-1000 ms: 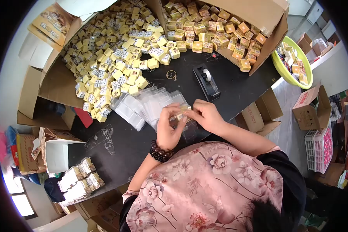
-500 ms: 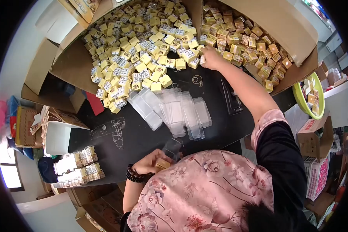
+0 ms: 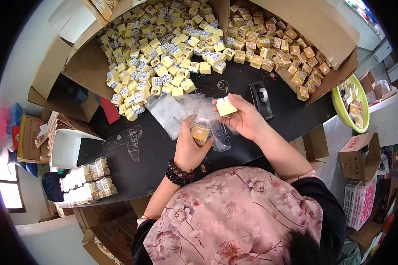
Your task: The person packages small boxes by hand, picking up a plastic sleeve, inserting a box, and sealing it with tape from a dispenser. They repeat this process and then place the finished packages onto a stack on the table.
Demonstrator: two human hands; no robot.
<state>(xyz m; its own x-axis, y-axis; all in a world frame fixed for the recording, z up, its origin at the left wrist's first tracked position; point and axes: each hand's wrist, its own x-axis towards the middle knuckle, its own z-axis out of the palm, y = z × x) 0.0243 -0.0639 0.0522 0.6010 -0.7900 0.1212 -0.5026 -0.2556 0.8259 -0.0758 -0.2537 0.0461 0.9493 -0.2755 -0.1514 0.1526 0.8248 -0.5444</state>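
Observation:
My left hand (image 3: 189, 150) is closed around a small gold printed box (image 3: 200, 134), thumb and fingers along its sides. Slightly higher and to the right, my right hand (image 3: 247, 120) pinches a small yellow-and-white box (image 3: 226, 107) between thumb and fingers. Both hands are over the middle of the black table, close together. Flat clear plastic cases (image 3: 164, 115) lie in a fanned stack just beyond them, partly covered by my left fingers. Loose yellow-and-white boxes (image 3: 163, 70) are heaped farther back, and gold printed boxes (image 3: 269, 44) fill the carton at the back right.
A black tape dispenser (image 3: 262, 100) stands right of my hands. Rows of packed small boxes (image 3: 90, 184) sit at the table's left edge, near a white open box (image 3: 66, 149). A green basin (image 3: 338, 106) is at the far right. Cardboard walls (image 3: 305, 26) surround the heaps.
My right hand has come back from the heaps toward me, bringing a yellow-and-white box. My left hand has moved up and forward from beside my body, holding the small gold box.

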